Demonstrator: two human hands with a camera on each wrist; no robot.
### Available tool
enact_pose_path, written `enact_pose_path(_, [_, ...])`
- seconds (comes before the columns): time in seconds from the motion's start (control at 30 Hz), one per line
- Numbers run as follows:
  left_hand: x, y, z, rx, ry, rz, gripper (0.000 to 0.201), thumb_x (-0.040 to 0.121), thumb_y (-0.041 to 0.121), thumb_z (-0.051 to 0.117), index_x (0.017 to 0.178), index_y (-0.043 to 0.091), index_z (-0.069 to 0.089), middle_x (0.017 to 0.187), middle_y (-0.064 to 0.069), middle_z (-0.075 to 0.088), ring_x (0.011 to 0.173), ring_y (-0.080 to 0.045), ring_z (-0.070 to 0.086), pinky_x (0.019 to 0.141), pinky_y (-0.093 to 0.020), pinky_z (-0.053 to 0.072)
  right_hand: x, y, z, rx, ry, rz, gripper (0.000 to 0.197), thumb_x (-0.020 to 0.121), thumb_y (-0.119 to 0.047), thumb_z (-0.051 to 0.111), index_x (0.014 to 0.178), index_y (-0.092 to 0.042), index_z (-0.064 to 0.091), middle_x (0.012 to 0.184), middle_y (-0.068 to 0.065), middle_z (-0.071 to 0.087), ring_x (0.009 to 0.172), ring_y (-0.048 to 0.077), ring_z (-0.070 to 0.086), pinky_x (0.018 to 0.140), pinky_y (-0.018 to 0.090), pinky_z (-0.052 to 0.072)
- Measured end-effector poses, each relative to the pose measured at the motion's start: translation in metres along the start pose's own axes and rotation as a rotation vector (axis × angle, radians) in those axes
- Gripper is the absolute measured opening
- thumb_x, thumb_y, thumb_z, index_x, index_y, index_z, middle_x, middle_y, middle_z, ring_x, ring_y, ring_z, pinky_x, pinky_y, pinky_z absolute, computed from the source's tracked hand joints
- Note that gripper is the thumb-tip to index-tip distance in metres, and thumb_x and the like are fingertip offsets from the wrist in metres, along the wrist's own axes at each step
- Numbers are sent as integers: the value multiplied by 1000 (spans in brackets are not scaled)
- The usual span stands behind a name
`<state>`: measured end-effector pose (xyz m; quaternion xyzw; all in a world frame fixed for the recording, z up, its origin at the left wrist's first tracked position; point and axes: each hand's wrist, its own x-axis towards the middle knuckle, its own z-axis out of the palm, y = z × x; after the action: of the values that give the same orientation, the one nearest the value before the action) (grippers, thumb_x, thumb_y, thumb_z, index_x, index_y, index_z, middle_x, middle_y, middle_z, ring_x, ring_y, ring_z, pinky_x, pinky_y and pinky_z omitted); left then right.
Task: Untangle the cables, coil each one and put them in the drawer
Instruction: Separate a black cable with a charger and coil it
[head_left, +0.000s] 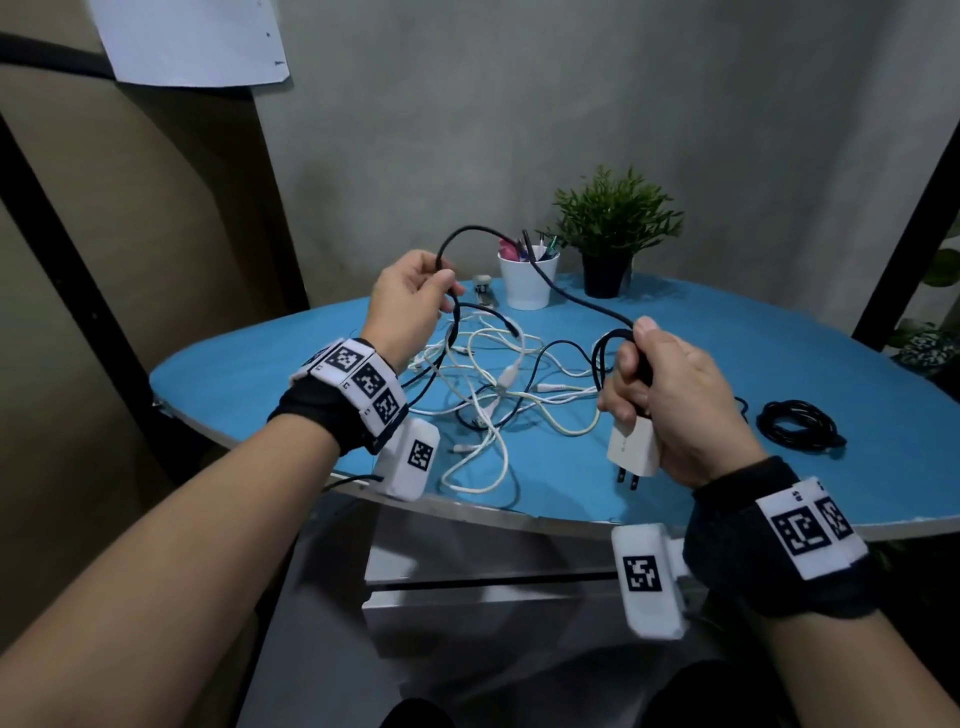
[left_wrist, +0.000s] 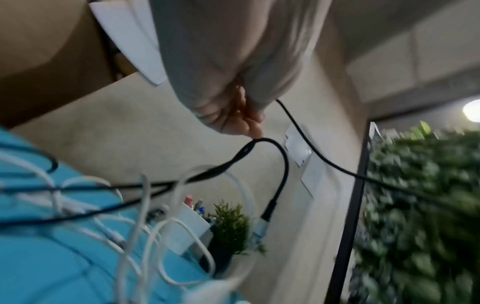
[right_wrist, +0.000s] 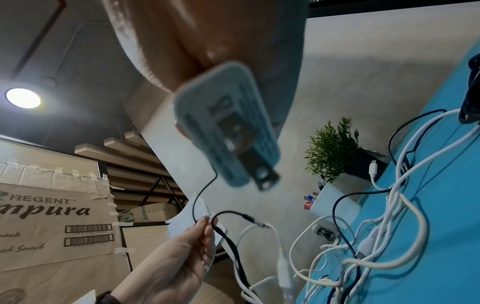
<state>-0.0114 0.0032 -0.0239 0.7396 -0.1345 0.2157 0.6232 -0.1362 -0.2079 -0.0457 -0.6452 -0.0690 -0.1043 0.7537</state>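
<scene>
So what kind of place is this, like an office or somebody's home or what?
Probably a storeroom or back room with a makeshift desk. Taped cardboard boxes and bare shelving stand to one side, while the blue table carries a pen cup, a small potted plant and tangled cables.

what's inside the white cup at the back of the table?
The white cup holds several pens and something pink sticking out above the rim. Their lower parts, and anything else in the cup, are hidden by its wall.

your blue bench (head_left: 727, 364) carries tangled white cables (head_left: 483, 410), a coiled black cable (head_left: 797, 422), a white cup (head_left: 527, 280) and a potted plant (head_left: 613, 228).
</scene>
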Motion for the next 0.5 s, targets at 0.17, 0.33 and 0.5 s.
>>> enact_pose_path(0.17, [6, 11, -3, -641, 84, -70, 21, 98, 2, 38, 83, 13, 47, 87, -8, 61, 67, -8, 65, 65, -17, 53, -2, 1, 5, -29, -13, -6, 42, 102, -31, 31, 66, -13, 43, 46, -3, 23, 40, 16, 33, 57, 35, 32])
enact_pose_path(0.33, [-2, 17, 2, -116, -194, -37, 23, 95, 2, 48, 75, 15, 49, 77, 0, 67, 68, -2, 65, 71, -19, 52, -4, 0, 3, -34, -10, 8, 42, 102, -32, 30, 67, -13, 42, 46, -3, 24, 41, 16, 33, 57, 34, 32])
enact_pose_path(0.5, [-11, 9, -2, 209, -256, 29, 21, 96, 8, 46, 83, 17, 60, 66, -1, 62, 70, -20, 59, 74, -35, 52, -5, -6, 3, 33, 10, -19, 41, 102, -32, 29, 67, -13, 41, 45, -4, 26, 40, 15, 34, 59, 35, 33])
